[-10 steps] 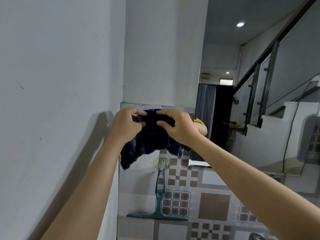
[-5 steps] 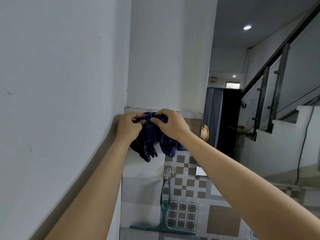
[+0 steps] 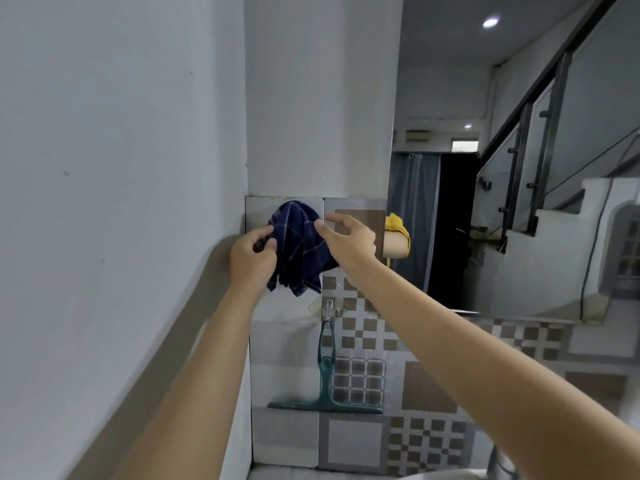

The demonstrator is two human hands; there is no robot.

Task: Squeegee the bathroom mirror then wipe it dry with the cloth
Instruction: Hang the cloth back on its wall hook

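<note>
A dark blue checked cloth [image 3: 299,247] hangs bunched against the tiled wall, high up in the corner. My left hand [image 3: 251,258] pinches its left edge. My right hand [image 3: 348,242] is at its right edge with the fingers spread, only the thumb touching the fabric. Below them, a green squeegee [image 3: 325,382] hangs from a clear wall hook [image 3: 327,311], blade down. The mirror [image 3: 519,244] fills the wall to the right and reflects a staircase.
A plain white wall runs close along the left. Patterned grey and brown tiles [image 3: 429,389] cover the wall under the mirror. The mirror's left edge reflects an arm with a yellow sleeve [image 3: 398,233]. A white rim shows at the bottom right.
My right hand has opened and slid off the top of the cloth to its right edge. The cloth now hangs down longer on the wall, with my left hand lower on its left side.
</note>
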